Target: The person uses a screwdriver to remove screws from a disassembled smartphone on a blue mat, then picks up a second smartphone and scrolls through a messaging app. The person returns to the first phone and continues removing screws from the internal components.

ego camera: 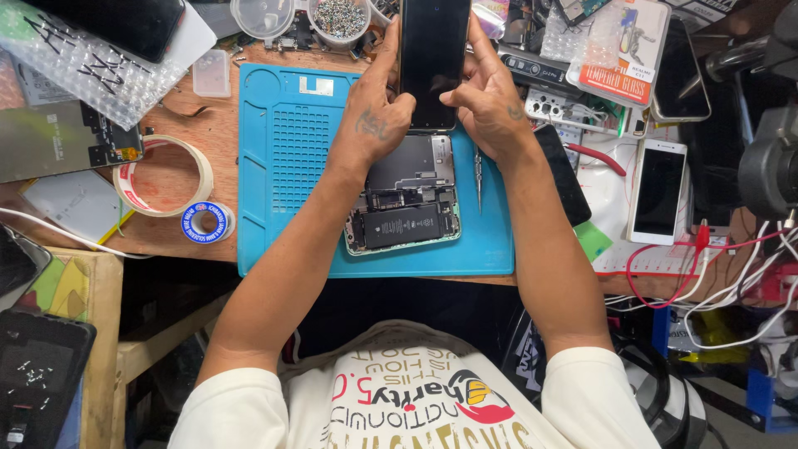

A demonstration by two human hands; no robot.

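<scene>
Both of my hands hold a black phone screen panel (432, 58) upright over the far edge of a blue work mat (287, 158). My left hand (378, 112) grips its left edge and lower corner. My right hand (490, 100) grips the right edge, thumb near the bottom. Just below the panel lies an opened phone body (407, 199) on the mat, its black battery and circuit boards exposed. A thin metal screwdriver (479, 176) rests on the mat beside the phone body, under my right wrist.
Two tape rolls (166, 179) lie left of the mat. Clear tubs of small screws (338, 18) stand at the back. A white phone (657, 191), a dark phone (682, 71), packaged screen protectors (619, 46) and red and white cables (706, 274) crowd the right side.
</scene>
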